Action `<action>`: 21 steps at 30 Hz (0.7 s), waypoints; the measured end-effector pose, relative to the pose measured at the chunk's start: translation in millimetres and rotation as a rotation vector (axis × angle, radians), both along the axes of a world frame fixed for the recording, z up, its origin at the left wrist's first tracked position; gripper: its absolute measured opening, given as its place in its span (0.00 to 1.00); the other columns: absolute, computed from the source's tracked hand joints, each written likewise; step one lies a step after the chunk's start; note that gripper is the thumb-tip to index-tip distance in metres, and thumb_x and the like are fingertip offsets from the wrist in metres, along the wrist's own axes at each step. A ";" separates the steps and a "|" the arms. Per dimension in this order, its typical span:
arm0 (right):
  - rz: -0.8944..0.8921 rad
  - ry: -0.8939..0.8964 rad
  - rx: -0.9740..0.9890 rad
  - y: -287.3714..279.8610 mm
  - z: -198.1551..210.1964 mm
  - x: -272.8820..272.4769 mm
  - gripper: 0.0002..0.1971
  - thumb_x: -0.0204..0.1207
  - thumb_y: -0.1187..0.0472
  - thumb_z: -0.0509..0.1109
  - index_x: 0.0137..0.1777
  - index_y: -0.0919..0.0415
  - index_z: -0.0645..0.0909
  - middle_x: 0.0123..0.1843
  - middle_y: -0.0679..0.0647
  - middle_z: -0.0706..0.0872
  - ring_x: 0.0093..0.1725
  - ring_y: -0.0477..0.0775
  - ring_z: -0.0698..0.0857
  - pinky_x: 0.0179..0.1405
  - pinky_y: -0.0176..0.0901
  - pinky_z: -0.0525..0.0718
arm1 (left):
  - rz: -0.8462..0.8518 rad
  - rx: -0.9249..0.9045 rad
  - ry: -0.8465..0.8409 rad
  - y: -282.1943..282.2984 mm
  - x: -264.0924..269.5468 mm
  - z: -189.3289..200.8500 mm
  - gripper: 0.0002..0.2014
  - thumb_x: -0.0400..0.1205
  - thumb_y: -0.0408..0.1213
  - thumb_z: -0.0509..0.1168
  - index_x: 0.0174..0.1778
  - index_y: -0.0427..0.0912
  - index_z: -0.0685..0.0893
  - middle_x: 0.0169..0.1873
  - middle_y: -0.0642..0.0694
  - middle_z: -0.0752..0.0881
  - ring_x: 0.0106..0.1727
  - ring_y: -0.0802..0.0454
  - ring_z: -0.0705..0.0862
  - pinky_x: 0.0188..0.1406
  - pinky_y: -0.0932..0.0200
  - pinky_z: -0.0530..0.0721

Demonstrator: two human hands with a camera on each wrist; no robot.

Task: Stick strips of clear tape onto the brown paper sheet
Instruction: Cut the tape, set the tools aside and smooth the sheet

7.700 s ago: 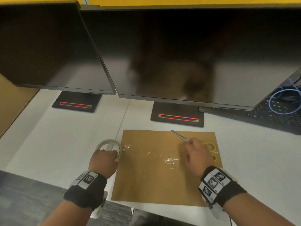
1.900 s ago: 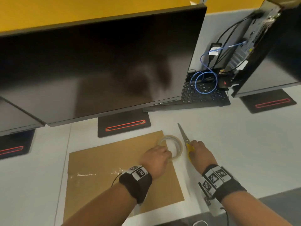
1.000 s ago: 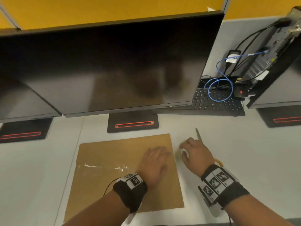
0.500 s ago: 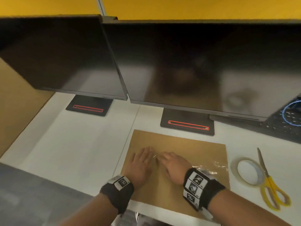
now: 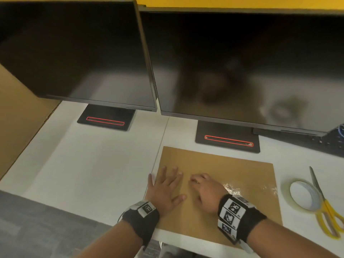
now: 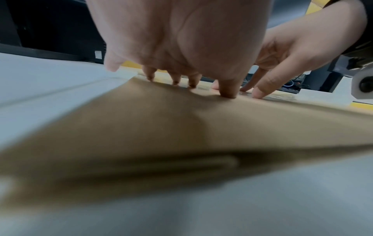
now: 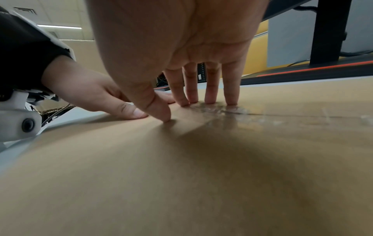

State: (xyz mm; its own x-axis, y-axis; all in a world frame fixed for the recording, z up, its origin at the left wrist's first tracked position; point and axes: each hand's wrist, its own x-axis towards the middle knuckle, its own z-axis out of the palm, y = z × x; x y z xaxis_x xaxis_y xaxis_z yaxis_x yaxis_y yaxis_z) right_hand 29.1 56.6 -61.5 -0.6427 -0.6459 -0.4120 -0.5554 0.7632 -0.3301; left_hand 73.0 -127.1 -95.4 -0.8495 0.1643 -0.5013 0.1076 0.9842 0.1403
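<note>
The brown paper sheet [image 5: 232,170] lies flat on the white desk in front of the right monitor. My left hand [image 5: 167,183] rests palm down on its left part, fingers straight and spread. Right beside it my right hand [image 5: 202,185] presses straight fingers onto the sheet. In the right wrist view the fingertips [image 7: 210,100] sit on the end of a wrinkled clear tape strip [image 7: 238,111] that runs right across the sheet [image 7: 181,175]. The strip [image 5: 247,190] shines right of my right wrist. In the left wrist view, left fingertips [image 6: 175,81] touch the paper [image 6: 161,127].
A roll of clear tape [image 5: 303,195] lies on the desk just right of the sheet, with yellow-handled scissors [image 5: 327,218] beside it. Two dark monitors stand behind on black bases [image 5: 227,138]. A keyboard [image 5: 327,144] is at the back right. The desk's front edge runs under my wrists.
My right hand has let go of the tape roll and scissors, which now lie right of the sheet, and it has come onto the sheet beside my left hand. Both hands stay flat.
</note>
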 end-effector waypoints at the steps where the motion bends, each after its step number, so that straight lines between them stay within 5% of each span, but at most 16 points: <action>1: -0.004 0.002 -0.002 0.2 0.5 -0.2 0.31 0.74 0.58 0.61 0.78 0.58 0.62 0.79 0.49 0.63 0.75 0.56 0.62 0.68 0.47 0.75 | 0.015 -0.001 0.005 -2.2 -0.2 -0.8 0.37 0.78 0.70 0.42 0.79 0.64 0.34 0.77 0.58 0.27 0.81 0.40 0.29 0.76 0.29 0.38; 7: -0.059 -0.020 -0.012 3.7 -0.9 1.1 0.31 0.73 0.55 0.62 0.78 0.56 0.62 0.79 0.55 0.59 0.77 0.57 0.60 0.68 0.48 0.75 | 0.087 -0.012 0.013 -5.4 -1.9 -0.9 0.40 0.71 0.76 0.42 0.77 0.70 0.33 0.73 0.48 0.21 0.80 0.31 0.32 0.76 0.30 0.43; 13: -0.064 -0.018 0.034 4.5 -1.6 1.3 0.32 0.74 0.54 0.61 0.79 0.54 0.59 0.78 0.56 0.60 0.77 0.57 0.60 0.66 0.49 0.75 | 0.159 -0.079 -0.009 -3.3 -6.7 1.2 0.55 0.71 0.78 0.46 0.77 0.44 0.26 0.79 0.44 0.27 0.81 0.37 0.33 0.80 0.35 0.39; 21: -0.077 0.014 0.036 8.8 -4.0 3.8 0.31 0.75 0.52 0.59 0.79 0.49 0.58 0.78 0.55 0.61 0.75 0.58 0.62 0.67 0.50 0.73 | 0.188 -0.137 -0.061 -0.6 -10.1 11.7 0.57 0.70 0.78 0.46 0.80 0.42 0.29 0.80 0.36 0.31 0.82 0.40 0.34 0.80 0.37 0.35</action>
